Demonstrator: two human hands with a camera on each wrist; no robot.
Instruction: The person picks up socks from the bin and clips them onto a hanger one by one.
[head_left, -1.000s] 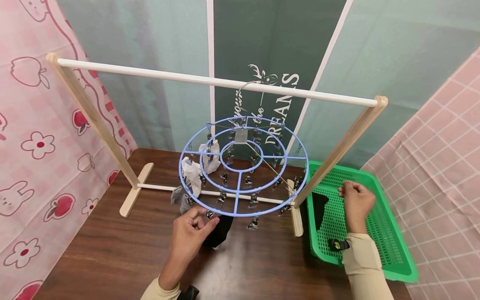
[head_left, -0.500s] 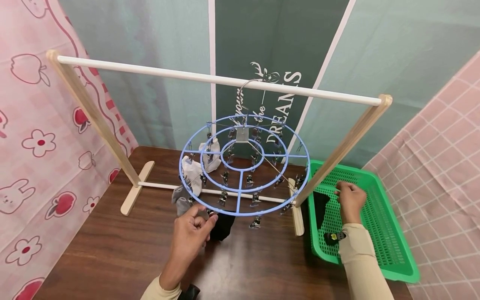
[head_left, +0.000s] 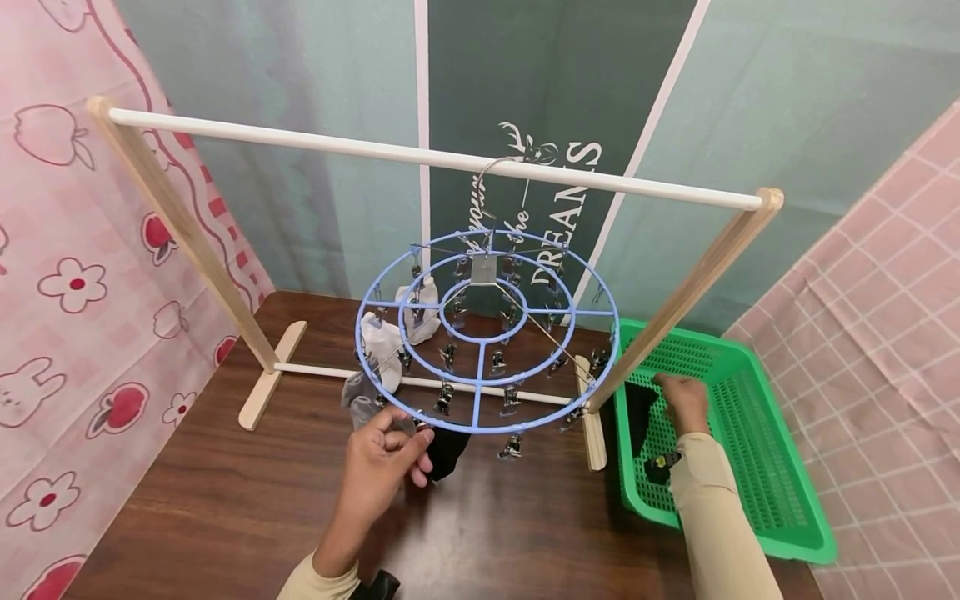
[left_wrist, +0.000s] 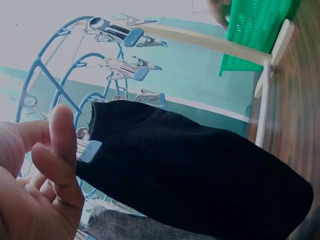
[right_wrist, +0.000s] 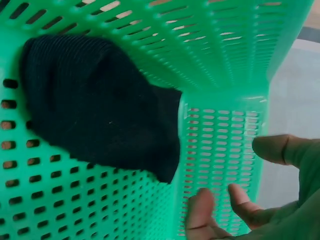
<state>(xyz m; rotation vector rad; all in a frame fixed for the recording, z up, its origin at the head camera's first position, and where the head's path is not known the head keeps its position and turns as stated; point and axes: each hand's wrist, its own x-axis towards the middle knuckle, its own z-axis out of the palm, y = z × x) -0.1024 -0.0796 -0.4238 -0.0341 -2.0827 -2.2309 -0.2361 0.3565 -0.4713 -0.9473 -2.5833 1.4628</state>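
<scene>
My left hand (head_left: 384,471) is at the front rim of a round blue clip hanger (head_left: 477,387), thumb and forefinger pinching a metal clip (left_wrist: 89,151) with a blue tip. That clip bites the cuff of a black sock (left_wrist: 195,165), which hangs below the rim; in the head view the hand partly covers it. My right hand (head_left: 684,402) is over the green basket (head_left: 772,400), its fingers spread and holding nothing. Another black sock (right_wrist: 100,105) lies in the basket, just apart from those fingers in the right wrist view.
The hanger hooks over the white bar (head_left: 300,139) of a wooden-legged rack (head_left: 187,242) on a brown table (head_left: 187,500). White socks (head_left: 382,342) and a grey sock (head_left: 362,400) show beneath the ring's left side. Several other clips dangle around it.
My right hand has moved left and lower over the basket, toward the black sock there. My left hand stays at the same clip, its lower fingers slightly loosened.
</scene>
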